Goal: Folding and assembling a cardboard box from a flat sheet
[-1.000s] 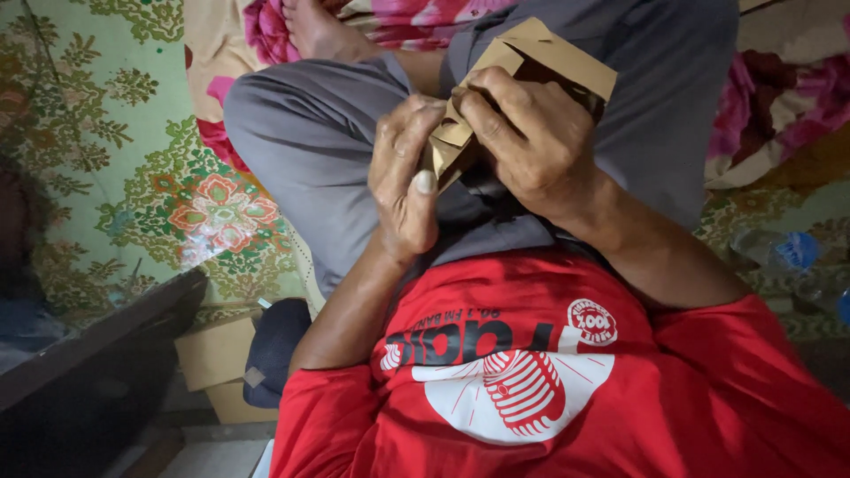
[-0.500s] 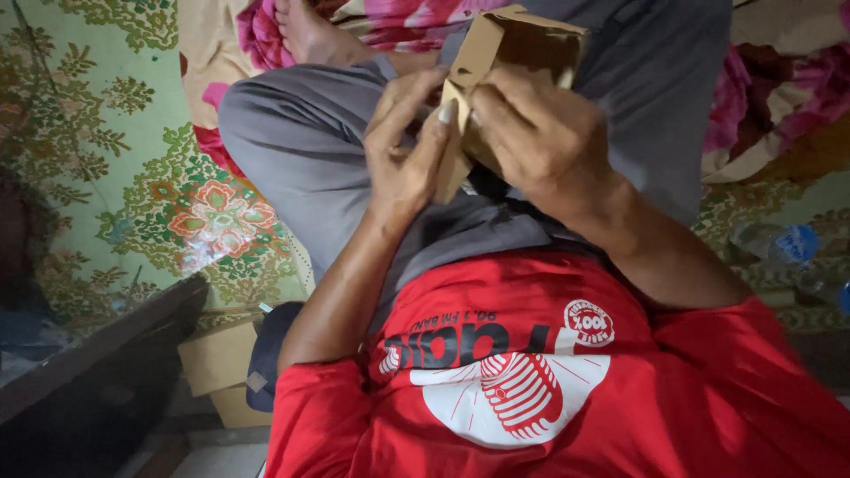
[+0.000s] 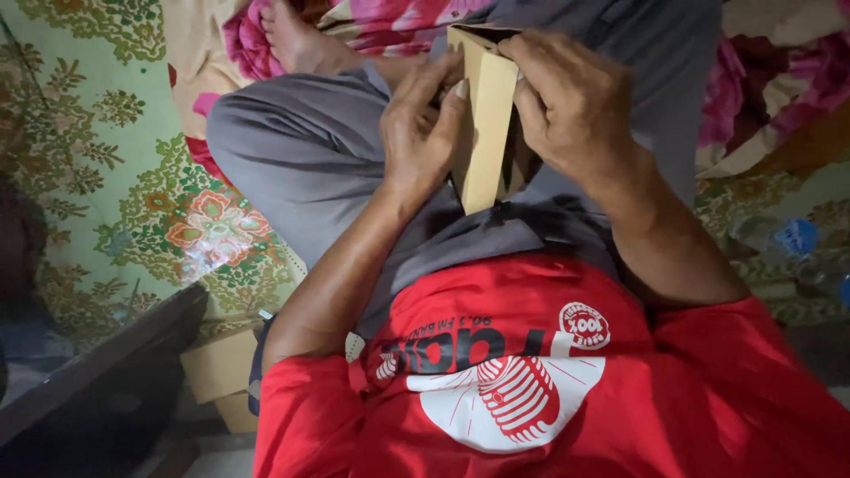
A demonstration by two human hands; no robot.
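**Both hands folding a brown cardboard piece over the lap**

Head view: the cardboard piece [image 3: 485, 115] stands on edge above the grey trousers [image 3: 301, 150], pinched between the left hand [image 3: 421, 133] and the right hand [image 3: 575, 106], fingers curled round its sides. It looks like a fold being pressed; next the crease wants firm thumb pressure. The card's far face and the right fingertips are hidden; a plastic bottle [image 3: 792, 243] at right is dim.

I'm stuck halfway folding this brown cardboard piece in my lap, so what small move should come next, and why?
Probably press the left hand thumb down the long edge of the cardboard piece to firm that fold. The piece stands on edge over the grey trousers, its top looks open, and the right hand already braces the far side.
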